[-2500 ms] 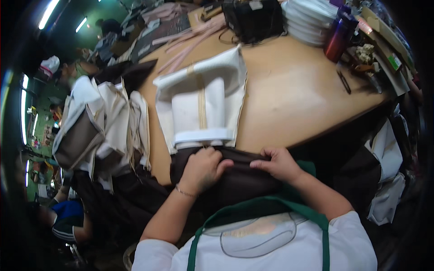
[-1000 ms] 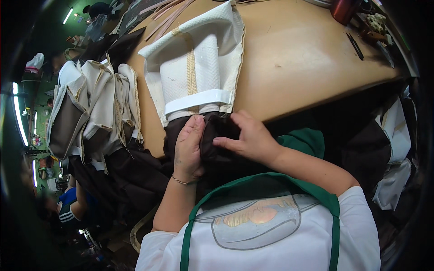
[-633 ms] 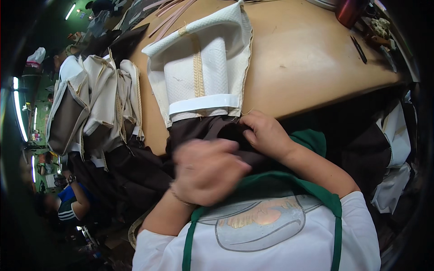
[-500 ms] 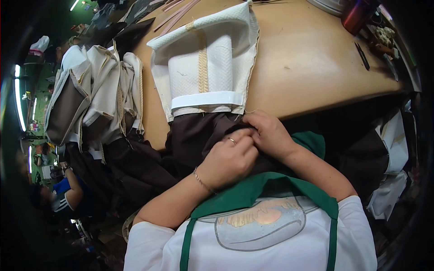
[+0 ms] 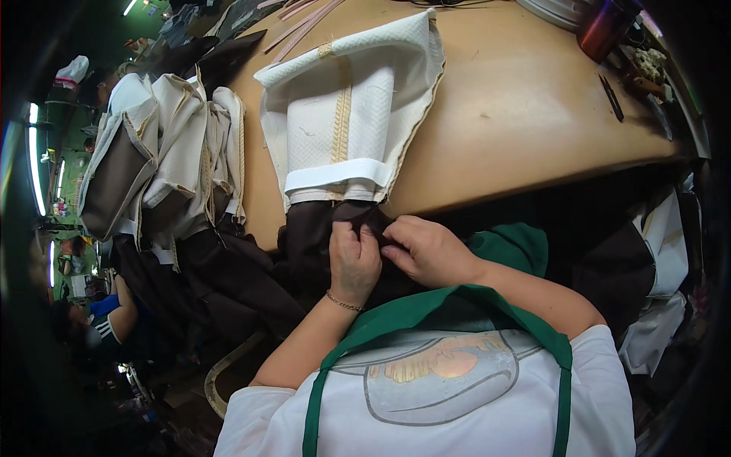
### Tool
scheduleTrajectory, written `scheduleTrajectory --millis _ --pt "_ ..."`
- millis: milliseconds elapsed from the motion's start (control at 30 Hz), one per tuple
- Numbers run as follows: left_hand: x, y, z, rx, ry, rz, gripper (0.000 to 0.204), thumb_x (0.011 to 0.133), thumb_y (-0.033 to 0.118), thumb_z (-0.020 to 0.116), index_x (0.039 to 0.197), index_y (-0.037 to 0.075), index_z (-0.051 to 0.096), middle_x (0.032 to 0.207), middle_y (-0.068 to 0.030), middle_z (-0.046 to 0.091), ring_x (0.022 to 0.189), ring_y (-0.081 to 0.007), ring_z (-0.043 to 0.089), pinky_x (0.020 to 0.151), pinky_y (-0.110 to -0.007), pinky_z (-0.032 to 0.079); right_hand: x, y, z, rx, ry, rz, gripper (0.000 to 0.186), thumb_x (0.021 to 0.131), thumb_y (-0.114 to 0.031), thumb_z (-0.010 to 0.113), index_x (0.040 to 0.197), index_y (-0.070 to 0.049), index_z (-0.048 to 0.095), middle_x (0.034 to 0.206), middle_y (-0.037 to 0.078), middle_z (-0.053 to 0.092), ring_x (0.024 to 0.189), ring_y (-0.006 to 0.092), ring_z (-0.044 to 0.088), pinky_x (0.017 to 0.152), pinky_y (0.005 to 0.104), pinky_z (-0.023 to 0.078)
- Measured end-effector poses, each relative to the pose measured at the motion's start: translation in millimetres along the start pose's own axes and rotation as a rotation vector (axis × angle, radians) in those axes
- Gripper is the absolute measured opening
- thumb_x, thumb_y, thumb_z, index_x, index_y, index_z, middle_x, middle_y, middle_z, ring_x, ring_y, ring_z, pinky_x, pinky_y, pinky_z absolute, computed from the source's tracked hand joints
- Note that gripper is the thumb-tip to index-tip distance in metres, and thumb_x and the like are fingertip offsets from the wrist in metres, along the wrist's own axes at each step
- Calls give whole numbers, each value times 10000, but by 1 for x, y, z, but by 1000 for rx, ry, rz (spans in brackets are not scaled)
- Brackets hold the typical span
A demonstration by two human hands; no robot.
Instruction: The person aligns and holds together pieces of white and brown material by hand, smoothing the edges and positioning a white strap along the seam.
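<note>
A white textured fabric piece (image 5: pixel 311 129) with a yellow braided seam down its middle lies on the tan table, joined to dark brown cloth (image 5: pixel 306 228) that hangs over the near edge. Across its lower end runs a white band (image 5: pixel 335 175). My left hand (image 5: pixel 356 259) has its thumb and fingers pinched on the brown cloth just below the band. Close beside it, my right hand (image 5: pixel 428 247) grips the same cloth between thumb and curled fingers. Folds hide the exact spot under the fingertips.
Several similar cream and brown sewn pieces (image 5: pixel 171 145) hang over the table's left side. At the far right are a dark red tumbler (image 5: pixel 604 34) and a black slim tool (image 5: pixel 611 97). Pinkish strips (image 5: pixel 308 27) lie at the far edge. Another person (image 5: pixel 114 316) is at the left.
Both hands have shifted left along the brown cloth, and my left hand has turned more upright. The hands have moved slightly apart. The lower right of the white piece is drawn inward.
</note>
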State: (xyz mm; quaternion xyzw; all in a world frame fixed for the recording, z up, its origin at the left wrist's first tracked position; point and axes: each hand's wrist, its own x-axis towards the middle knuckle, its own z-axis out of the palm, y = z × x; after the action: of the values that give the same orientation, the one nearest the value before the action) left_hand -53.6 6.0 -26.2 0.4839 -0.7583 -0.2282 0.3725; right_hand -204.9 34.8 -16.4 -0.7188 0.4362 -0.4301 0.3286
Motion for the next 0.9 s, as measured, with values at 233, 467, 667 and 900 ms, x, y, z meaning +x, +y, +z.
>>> scheduleTrajectory --millis 233,467,667,900 --pt "3 -19 -9 382 -194 46 121 736 47 589 855 26 593 834 -181 586 817 -337 560 720 -395 443 4 -6 3 -100 -124 -60 117 742 -85 581 776 4 513 776 160 534 751 320 554 682 396 461" --pt "14 -56 -22 815 -141 276 217 745 176 568 908 36 602 825 -155 589 787 -314 560 723 -375 443 7 -10 15 5 -109 -159 159 741 -100 617 764 -15 484 737 129 495 699 314 529 623 386 448" --pt "13 -49 -28 686 -138 211 241 747 187 576 932 33 592 858 -150 581 814 -304 553 743 -371 437 6 -11 31 -48 -300 -141 157 741 -121 599 765 -14 487 742 125 502 720 304 550 626 373 467" --pt "18 -33 -15 543 -114 194 271 750 199 585 960 29 581 897 -145 572 845 -291 544 765 -365 430 33 -40 -17 -112 -596 -471 158 728 -116 545 868 -43 540 841 90 545 776 270 567 641 344 480"
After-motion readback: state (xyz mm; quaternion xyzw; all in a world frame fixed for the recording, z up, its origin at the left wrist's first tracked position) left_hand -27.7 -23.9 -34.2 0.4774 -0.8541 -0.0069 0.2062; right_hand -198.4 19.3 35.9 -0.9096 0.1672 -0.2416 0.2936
